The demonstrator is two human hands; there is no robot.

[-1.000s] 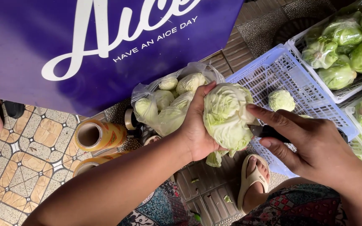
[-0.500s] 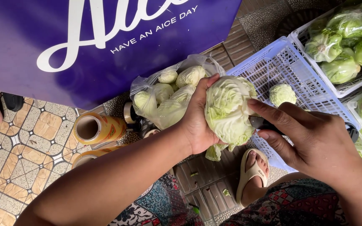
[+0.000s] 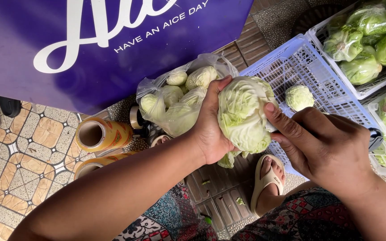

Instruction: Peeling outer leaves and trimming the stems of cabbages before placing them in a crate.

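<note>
between the fingers of both hands sits a pale green cabbage (image 3: 243, 114), round and tightly layered, its outer leaves crinkled and veined, one loose leaf curling down below the left palm. the left hand (image 3: 211, 127) wraps the head from its left side, fingers (image 3: 220, 87) curled over the top edge and closed firmly on it. the right hand (image 3: 325, 147) presses in from the other side, its fingers (image 3: 280, 118) bent and laid against the leaf surface, closed round a dark handle (image 3: 375, 138) that juts past the knuckles; whatever blade it carries is hidden against the cabbage.

just beyond the left fingers lies a clear, crumpled plastic bag (image 3: 175, 105) stuffed with smaller cabbage heads, smooth and glossy under the film. beyond the right fingertips stands a pale blue plastic crate (image 3: 304, 67) with a grid of small holes, one small cabbage (image 3: 299, 97) resting in it. farther past the right hand, white crates (image 3: 358, 91) hold film-wrapped green cabbages. left of the left forearm, two rolls of cling film (image 3: 99, 134) on cardboard cores lie on patterned floor tiles (image 3: 18, 165). below the hands, a foot in a cream sandal (image 3: 266, 180) rests on a slatted drain cover (image 3: 215, 187).
</note>
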